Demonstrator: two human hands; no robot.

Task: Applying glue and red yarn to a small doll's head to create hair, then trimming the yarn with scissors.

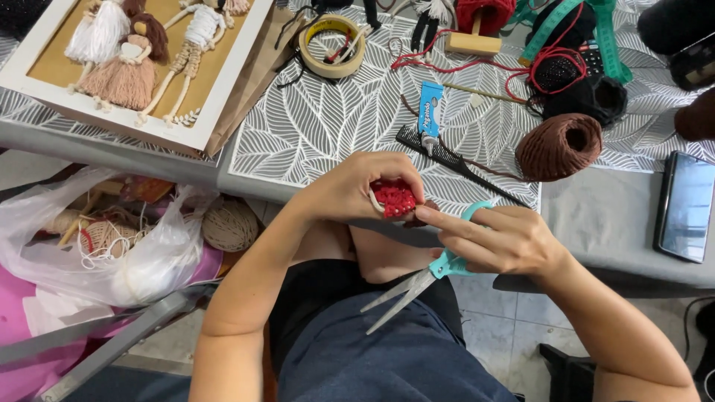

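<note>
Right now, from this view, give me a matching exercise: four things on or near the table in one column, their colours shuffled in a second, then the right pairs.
Things:
1. scissors handles
2. knotted cord piece in the left hand
3. comb
4. yarn spool near the phone

Colours:
A. brown
B. black
C. teal
D. red

Pairs: 1-C, 2-D, 3-B, 4-A. The right hand holds the scissors, blades pointing down-left.

Red knotted piece (393, 198), teal-handled scissors (436, 269), brown yarn spool (560, 146), black comb (454, 162), grey-white mat (328, 119) (leaf pattern)
</note>
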